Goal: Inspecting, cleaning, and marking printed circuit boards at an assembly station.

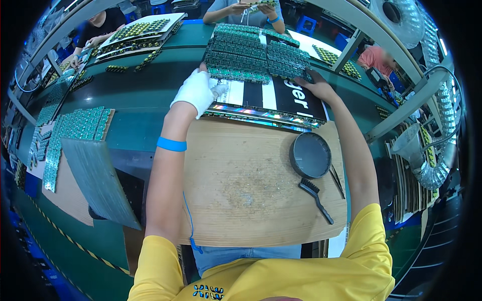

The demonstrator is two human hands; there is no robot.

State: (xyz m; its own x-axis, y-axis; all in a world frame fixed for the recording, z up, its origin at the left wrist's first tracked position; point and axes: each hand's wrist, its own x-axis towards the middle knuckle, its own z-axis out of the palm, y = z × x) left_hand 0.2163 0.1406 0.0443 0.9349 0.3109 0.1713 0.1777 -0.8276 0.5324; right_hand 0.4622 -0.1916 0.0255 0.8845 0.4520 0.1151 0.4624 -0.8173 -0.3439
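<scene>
Rows of green circuit boards (236,55) lie on a black-and-white printed cardboard sheet (258,95) in front of me. My left hand (195,93), in a white glove with bare fingertips, is closed on the sheet's left side. Its thumb lies on top, and its other fingers run along the edge, partly hidden. Bare, my right hand (319,87) grips the right side, with the thumb beside the nearest boards and the fingers at the edge. Beneath the sheet, more layers with shiny edges (266,114) are stacked.
A wooden board (236,170) carries a round dark dish (311,155), a black brush (316,200) and tweezers (337,181). More circuit boards (80,124) lie at left, near a grey tilted panel (100,175). A metal post (409,108) and a flexible duct (442,130) stand right. Co-workers sit across.
</scene>
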